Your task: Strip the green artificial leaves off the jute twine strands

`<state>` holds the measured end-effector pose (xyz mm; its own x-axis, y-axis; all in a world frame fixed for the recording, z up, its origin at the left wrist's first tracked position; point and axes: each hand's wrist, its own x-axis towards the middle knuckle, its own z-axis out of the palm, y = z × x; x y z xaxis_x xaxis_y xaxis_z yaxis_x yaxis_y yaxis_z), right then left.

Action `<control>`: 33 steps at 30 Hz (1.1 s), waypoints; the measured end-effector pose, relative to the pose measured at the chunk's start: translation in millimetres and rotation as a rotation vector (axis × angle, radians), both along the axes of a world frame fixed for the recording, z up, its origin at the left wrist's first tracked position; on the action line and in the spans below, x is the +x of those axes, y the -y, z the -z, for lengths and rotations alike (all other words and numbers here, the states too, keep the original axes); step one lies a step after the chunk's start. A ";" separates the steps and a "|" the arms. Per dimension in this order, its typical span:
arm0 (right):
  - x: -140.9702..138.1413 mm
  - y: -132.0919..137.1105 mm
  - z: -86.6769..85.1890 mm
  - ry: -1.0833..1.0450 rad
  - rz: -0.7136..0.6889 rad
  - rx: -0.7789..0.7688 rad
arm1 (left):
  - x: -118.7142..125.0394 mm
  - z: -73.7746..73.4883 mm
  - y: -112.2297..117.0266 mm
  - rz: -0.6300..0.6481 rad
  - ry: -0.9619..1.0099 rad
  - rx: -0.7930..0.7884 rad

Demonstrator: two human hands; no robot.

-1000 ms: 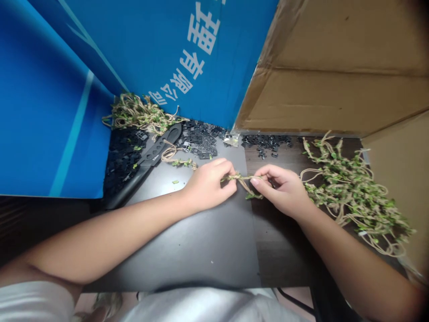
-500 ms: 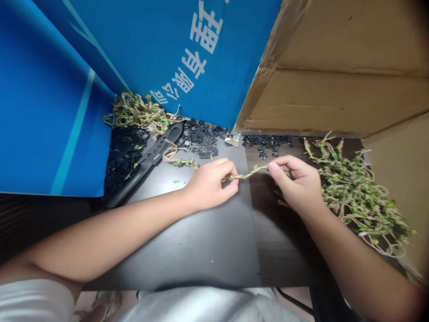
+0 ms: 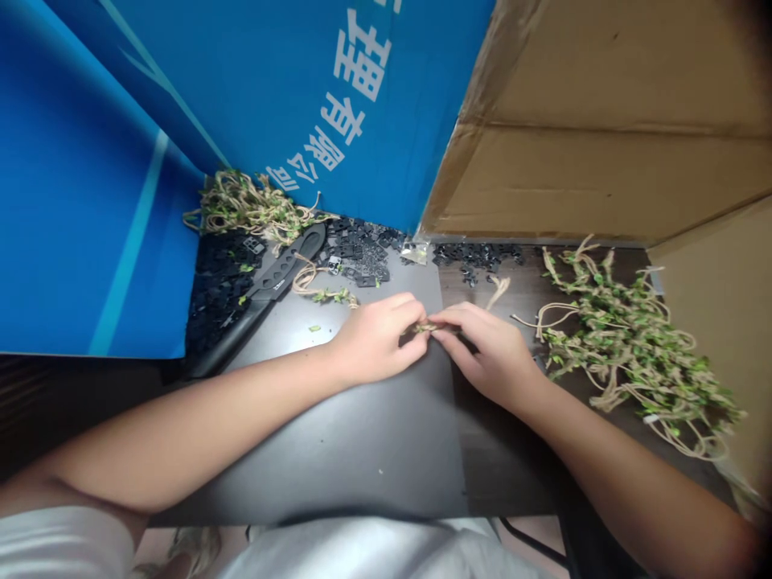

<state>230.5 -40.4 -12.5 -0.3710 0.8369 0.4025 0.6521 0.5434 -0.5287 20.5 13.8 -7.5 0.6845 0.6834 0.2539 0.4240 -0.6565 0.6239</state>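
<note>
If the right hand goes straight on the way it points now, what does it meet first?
The right hand meets the leafy jute twine first, seemingly touching it already; just behind is the left hand, though depth is unclear.

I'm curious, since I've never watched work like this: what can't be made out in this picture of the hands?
In the head view:
- Leafy jute twine: the stretch between the left hand and right hand is largely hidden by their fingers, so its exact grasp can't be seen.
- Small black pieces: too small to identify.
- Blue banner: its lettering is cut off by the top edge.
</note>
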 end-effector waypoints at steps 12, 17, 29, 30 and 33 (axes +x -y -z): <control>4.7 -2.4 -1.8 -0.004 0.072 -0.017 | 0.3 -0.9 -0.1 0.068 -0.020 0.004; 6.6 -3.2 -2.7 -0.017 0.061 -0.057 | -0.1 -0.2 -0.6 0.063 0.025 -0.017; 6.9 -3.8 1.4 -0.101 -0.038 -0.091 | -0.3 -0.7 -0.3 0.018 0.045 -0.040; 7.0 -3.8 1.5 -0.096 -0.036 -0.093 | -0.2 -0.5 -0.2 0.016 0.043 -0.041; 7.2 -4.5 0.4 -0.078 -0.049 -0.087 | 0.0 -0.1 -0.3 0.016 0.037 -0.040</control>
<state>237.7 -35.9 -12.9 -0.3824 0.8517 0.3583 0.5813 0.5231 -0.6233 20.5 14.1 -7.3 0.6862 0.6824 0.2518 0.3899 -0.6373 0.6647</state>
